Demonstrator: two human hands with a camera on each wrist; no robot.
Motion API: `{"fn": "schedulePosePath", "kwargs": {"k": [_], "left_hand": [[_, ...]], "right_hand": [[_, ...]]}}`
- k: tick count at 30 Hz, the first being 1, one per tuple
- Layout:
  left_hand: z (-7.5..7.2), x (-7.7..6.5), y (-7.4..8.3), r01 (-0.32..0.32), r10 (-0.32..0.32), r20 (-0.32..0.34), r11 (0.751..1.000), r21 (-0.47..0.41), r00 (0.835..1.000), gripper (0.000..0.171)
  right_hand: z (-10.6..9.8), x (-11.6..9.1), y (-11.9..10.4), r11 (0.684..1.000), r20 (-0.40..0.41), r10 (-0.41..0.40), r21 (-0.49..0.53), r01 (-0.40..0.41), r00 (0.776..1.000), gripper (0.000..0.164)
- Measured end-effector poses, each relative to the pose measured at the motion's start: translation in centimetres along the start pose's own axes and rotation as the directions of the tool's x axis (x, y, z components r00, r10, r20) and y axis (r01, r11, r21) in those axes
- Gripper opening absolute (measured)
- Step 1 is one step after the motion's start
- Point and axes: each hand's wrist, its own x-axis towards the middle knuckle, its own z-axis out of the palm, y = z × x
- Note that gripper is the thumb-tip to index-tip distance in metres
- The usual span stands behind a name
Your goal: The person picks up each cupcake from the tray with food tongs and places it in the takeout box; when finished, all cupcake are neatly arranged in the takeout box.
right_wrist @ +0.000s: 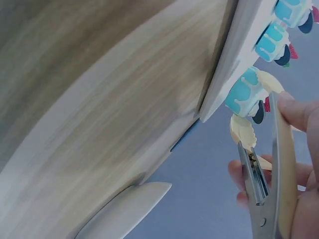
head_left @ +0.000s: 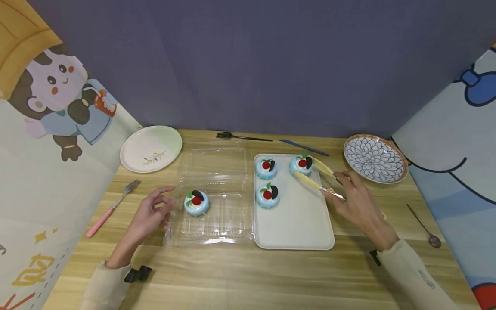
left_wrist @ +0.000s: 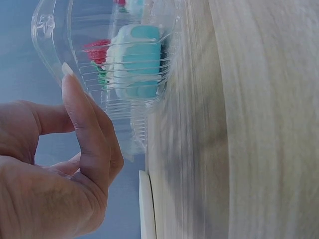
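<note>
My right hand (head_left: 356,202) grips a pair of food tongs (head_left: 310,181) with cream tips and metal arms. The spread tips stand either side of a blue toy cupcake (head_left: 300,165) at the back right of a white tray (head_left: 298,224). Two more blue cupcakes, one at the back (head_left: 266,168) and one before it (head_left: 267,196), sit along the tray's left side. Left of the tray lies an opened clear plastic box (head_left: 228,215) with one cupcake (head_left: 196,204) in it. My left hand (head_left: 152,214), fingers loosely bent, is at the box's left rim.
Behind the box and tray lie a black fork (head_left: 244,137) and a dark blue knife (head_left: 304,147). A pale plate (head_left: 151,148) and a pink-handled fork (head_left: 112,209) lie left. A patterned plate (head_left: 376,158) and a brown spoon (head_left: 424,226) lie right.
</note>
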Motion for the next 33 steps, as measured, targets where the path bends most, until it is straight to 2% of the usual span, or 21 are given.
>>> {"fn": "schedulePosePath", "kwargs": {"k": [5, 11, 17, 22, 27, 33], "left_hand": [[-0.1, -0.3, -0.1, -0.001, 0.001, -0.003, 1.000, 0.003, 1.000, 0.047], [-0.3, -0.4, -0.3, -0.005, 0.005, -0.002, 1.000, -0.003, 1.000, 0.048], [-0.3, -0.2, -0.3, -0.034, 0.034, -0.008, 0.999, -0.005, 0.999, 0.048], [-0.3, -0.2, -0.3, -0.035, 0.035, -0.013, 0.999, 0.001, 0.999, 0.048], [-0.3, -0.2, -0.3, -0.045, 0.045, -0.013, 0.999, 0.002, 0.999, 0.048], [-0.2, -0.1, -0.1, -0.047, 0.047, -0.006, 0.999, 0.001, 0.999, 0.048]], "right_hand": [[-0.6, 0.1, -1.2, 0.999, -0.038, -0.054, 0.000, 0.054, 0.998, 0.068], [-1.7, 0.9, -4.5, 0.983, -0.074, -0.182, -0.003, 0.183, 0.980, 0.068], [-2.3, 1.8, -8.6, 0.965, -0.023, -0.259, 0.035, 0.260, 0.966, 0.067], [-1.8, 2.4, -11.7, 0.943, 0.019, -0.320, 0.100, 0.316, 0.947, 0.066], [-0.9, 2.9, -13.8, 0.915, 0.106, -0.390, 0.152, 0.373, 0.915, 0.063], [-0.3, 3.3, -15.8, 0.870, 0.219, -0.489, 0.198, 0.452, 0.844, 0.061]]}}
